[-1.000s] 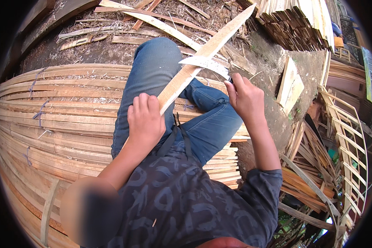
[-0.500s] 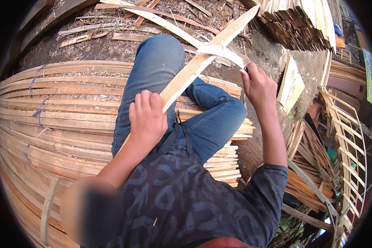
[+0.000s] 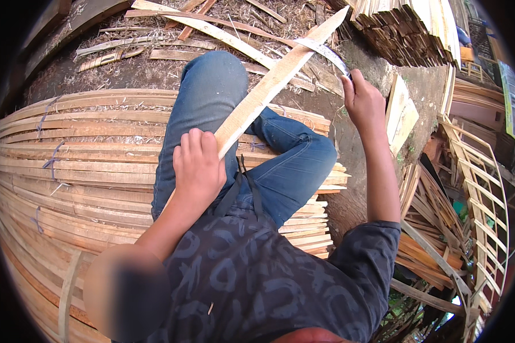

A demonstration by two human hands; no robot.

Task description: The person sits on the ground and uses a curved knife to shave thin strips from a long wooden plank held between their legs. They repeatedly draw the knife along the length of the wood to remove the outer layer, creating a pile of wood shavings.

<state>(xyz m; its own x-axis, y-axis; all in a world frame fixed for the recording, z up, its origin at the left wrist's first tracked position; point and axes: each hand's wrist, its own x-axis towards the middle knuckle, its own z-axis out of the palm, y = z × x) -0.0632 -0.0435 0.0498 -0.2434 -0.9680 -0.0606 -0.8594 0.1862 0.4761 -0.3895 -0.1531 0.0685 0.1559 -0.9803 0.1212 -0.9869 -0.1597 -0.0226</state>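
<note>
A pale wooden slat [image 3: 269, 86] with a pointed far end lies slantwise over my raised left knee. My left hand [image 3: 197, 166] is closed around its near part, close to my lap. In my right hand [image 3: 363, 106] I grip a knife [image 3: 328, 53] by its dark handle, most of which the fingers hide. Its bright, slightly curved blade lies across the slat near the pointed end. Whether the edge bites into the wood cannot be made out.
Long slats [image 3: 80, 154] tied in bundles spread under and left of my legs. Wood strips and shavings [image 3: 154, 71] litter the ground ahead. A tall stack of boards [image 3: 406, 34] stands far right; a ladder-like wooden frame [image 3: 478, 200] and a scrap pile [image 3: 432, 223] are on the right.
The knife and my right hand have moved away from me and slightly right, so the blade is nearer the slat's tip. My left hand keeps its hold; the slat has shifted slightly left.
</note>
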